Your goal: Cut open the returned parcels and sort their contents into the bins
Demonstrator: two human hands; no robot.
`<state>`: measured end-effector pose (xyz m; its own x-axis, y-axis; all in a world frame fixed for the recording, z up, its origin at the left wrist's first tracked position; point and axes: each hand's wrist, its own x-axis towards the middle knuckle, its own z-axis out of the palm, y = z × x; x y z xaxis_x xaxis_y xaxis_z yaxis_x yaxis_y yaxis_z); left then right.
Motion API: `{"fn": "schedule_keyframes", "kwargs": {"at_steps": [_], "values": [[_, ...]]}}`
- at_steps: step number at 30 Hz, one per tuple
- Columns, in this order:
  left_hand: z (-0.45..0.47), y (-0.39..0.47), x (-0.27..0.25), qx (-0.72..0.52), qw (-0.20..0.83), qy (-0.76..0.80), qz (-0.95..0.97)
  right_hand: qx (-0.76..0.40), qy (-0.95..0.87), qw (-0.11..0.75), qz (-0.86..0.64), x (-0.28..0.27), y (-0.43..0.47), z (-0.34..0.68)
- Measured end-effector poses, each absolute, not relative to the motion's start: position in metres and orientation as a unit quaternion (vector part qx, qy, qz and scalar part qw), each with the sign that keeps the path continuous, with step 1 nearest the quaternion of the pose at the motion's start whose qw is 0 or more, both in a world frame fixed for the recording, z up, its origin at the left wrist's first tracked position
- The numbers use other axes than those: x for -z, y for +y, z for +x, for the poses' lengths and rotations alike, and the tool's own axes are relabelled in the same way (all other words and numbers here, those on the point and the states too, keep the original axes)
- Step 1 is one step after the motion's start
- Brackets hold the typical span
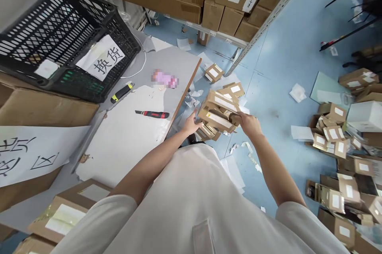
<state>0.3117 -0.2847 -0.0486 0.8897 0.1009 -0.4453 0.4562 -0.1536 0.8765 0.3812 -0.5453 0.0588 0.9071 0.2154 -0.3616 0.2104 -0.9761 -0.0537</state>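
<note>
Over the floor past the table edge hangs an open cardboard box [221,120] with a white label on its side. My right hand [251,126] is closed on the box's right edge, thumb and fingers pinching the cardboard. My left hand [191,124] is at the box's left side with thumb and fingers apart; whether its fingertips touch the cardboard I cannot tell. On the table [125,126] lie a black-and-red utility knife [152,114] and a yellow-and-black utility knife [122,92]. A blurred pink item [165,79] lies farther back.
A black plastic crate [113,23] with a paper sign stands at the table's back left. Shelving [262,27] holds cartons ahead. Small cartons [214,72] and paper scraps lie on the blue floor below. Many opened boxes [334,134] are piled at the right.
</note>
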Motion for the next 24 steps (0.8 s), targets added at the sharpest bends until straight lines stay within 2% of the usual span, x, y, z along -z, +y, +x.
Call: {"fn": "schedule_keyframes", "kwargs": {"at_steps": [3, 8, 12, 17, 21, 24], "values": [[0.306, -0.276, 0.056, 0.176, 0.647, 0.223, 0.707, -0.172, -0.064, -0.008, -0.983, -0.040, -0.551, 0.390], [0.278, -0.243, 0.048, 0.138, 0.693, 0.263, 0.656, -0.191, -0.038, 0.013, -0.981, -0.007, -0.556, 0.392], [0.277, -0.210, 0.027, 0.042, 0.720, 0.304, 0.622, -0.162, -0.088, 0.050, -0.982, 0.002, -0.535, 0.399], [0.271, -0.175, -0.011, -0.122, 0.721, 0.331, 0.596, -0.123, -0.272, 0.171, -0.939, -0.009, -0.455, 0.427], [0.200, -0.154, -0.031, -0.219, 0.661, 0.396, 0.599, -0.154, -0.452, 0.223, -0.850, -0.012, -0.350, 0.433], [0.110, -0.156, -0.033, -0.322, 0.488, 0.587, 0.559, -0.234, -0.593, 0.155, -0.755, -0.006, -0.250, 0.398]]}}
